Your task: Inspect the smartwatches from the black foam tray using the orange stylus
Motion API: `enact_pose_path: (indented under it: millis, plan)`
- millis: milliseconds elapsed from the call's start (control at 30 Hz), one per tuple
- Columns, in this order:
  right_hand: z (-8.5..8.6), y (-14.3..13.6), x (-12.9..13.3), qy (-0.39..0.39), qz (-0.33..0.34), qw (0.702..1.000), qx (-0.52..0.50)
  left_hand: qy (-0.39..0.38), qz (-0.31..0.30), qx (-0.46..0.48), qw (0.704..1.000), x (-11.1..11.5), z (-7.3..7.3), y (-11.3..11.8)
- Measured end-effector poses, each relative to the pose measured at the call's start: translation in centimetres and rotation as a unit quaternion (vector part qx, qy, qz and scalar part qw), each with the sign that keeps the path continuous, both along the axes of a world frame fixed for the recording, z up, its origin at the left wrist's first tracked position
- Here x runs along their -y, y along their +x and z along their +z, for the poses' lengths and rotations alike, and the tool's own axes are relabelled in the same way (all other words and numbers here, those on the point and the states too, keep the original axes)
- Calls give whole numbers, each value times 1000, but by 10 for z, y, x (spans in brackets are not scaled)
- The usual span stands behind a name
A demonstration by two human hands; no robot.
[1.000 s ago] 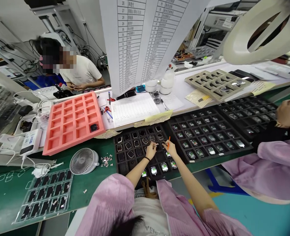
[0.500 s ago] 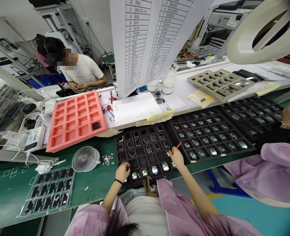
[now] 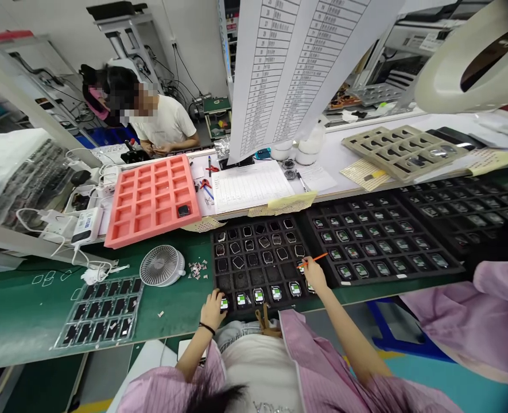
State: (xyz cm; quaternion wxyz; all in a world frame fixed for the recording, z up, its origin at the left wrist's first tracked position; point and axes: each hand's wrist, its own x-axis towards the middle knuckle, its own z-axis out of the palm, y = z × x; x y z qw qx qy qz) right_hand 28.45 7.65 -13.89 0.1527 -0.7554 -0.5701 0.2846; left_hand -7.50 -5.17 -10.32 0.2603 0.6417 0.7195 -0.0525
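Observation:
A black foam tray (image 3: pixel 254 274) full of square watch pieces lies on the bench before me. Its front row holds watches with lit green-and-white screens. My left hand (image 3: pixel 212 310), a dark band at its wrist, rests at the tray's front left corner, its fingers bent onto the lit watch (image 3: pixel 224 303) there. In my right hand (image 3: pixel 314 275) is a thin orange stick (image 3: pixel 318 258), pinched between the fingers above the tray's right edge. Part of a watch at that edge is hidden by the right hand.
Left of the tray are a small fan (image 3: pixel 162 265), scattered small parts (image 3: pixel 198 269) and a clear tray (image 3: pixel 101 312). A pink tray (image 3: pixel 152 198) lies behind. More black trays (image 3: pixel 376 238) stretch right, towards a neighbour's pink sleeve (image 3: pixel 503 287). Another person (image 3: pixel 167 123) sits opposite.
The view has shifted, so the bench appears further right. My left hand has moved from just above the front row onto its leftmost watch. The orange stick now lies flatter in my right hand.

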Motion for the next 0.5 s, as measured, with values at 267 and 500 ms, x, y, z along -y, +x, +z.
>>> enact_pose_path:
  millis: [267, 500]
  plan:
    - [7, 0, -4, 20, -15, 989, -148, 35, -11, 74, 997, -11, -7, -13]
    - [48, -16, 0, 72, -66, 931, -351, 86, 191, 387, 898, -16, 11, -14]
